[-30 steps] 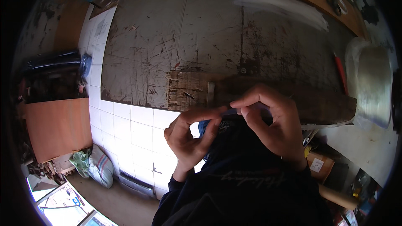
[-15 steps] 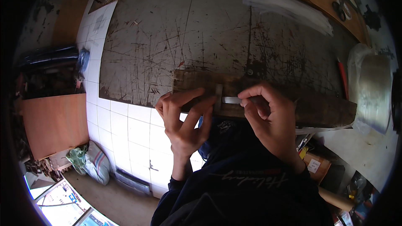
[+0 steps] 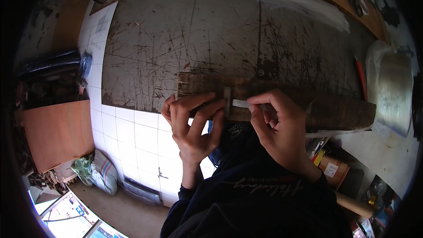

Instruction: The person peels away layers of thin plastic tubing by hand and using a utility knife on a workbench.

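In front of me lies a long, dark, worn wooden plank (image 3: 339, 109) along the near edge of the scratched bench. A thin pale crosspiece (image 3: 227, 94) sits across it left of the middle. My right hand (image 3: 282, 125) pinches a small bundle of white ribbed strips (image 3: 241, 103) between thumb and fingertips. The bundle's left end points at the crosspiece, close to it. My left hand (image 3: 191, 128) reaches over the plank's left part with bent, spread fingers. One fingertip is at the crosspiece; nothing shows held in this hand.
The dark scratched benchtop (image 3: 167, 44) spreads beyond the plank. A red pencil-like stick (image 3: 361, 79) and a large plastic-wrapped clear roll (image 3: 393, 90) are on the right. Scissors (image 3: 355, 5) lie at the far right. A reddish-brown board (image 3: 58, 134) and a white sack (image 3: 103, 172) stand left.
The view has shifted slightly. My right hand keeps its pinch on the white strips, with its fingers a little re-angled. My left hand stays by the crosspiece.
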Demonstrator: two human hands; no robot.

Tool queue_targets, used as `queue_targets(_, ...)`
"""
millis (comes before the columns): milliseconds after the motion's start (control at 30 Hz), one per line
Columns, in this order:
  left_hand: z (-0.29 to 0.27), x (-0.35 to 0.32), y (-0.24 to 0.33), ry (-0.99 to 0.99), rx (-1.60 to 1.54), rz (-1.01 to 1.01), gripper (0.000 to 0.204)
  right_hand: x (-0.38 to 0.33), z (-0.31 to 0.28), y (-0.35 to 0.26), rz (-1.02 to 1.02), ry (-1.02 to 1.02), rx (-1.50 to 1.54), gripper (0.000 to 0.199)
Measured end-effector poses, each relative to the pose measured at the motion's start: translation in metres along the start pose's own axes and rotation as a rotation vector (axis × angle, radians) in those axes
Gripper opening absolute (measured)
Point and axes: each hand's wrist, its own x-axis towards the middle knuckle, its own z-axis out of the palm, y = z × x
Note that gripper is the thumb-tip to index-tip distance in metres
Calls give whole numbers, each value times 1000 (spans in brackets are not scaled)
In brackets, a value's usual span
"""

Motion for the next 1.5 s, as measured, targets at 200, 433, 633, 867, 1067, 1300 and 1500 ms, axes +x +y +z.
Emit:
queue_targets(200, 1, -1, -1, 6, 0, 2, 22, 1, 0, -2, -13, -16, -40, 11)
queue_targets(433, 1, -6, 17, 52, 148, 223, 24, 1, -1, -4, -51, -22, -80, 13)
queue_targets(633, -4, -3, 37, -178, 524, 271, 22, 3, -4, 0, -175, -13, -140, 14)
queue_targets(867, -7, 0, 33, -208, 625, 435, 35, -9, -52, 7, -119, -153, -129, 16)
queue_targets(1067, -9, 2, 35, -244, 703, 574, 41, -41, -160, 32, 282, 47, -273, 11)
queue_targets(1300, -17, -2, 37, -358, 825, 576, 62, -55, -194, 71, 283, 91, -132, 13)
queue_targets(1500, -18, 1, 41, -411, 824, 579, 65, -54, -195, 78, 75, 83, -241, 13)
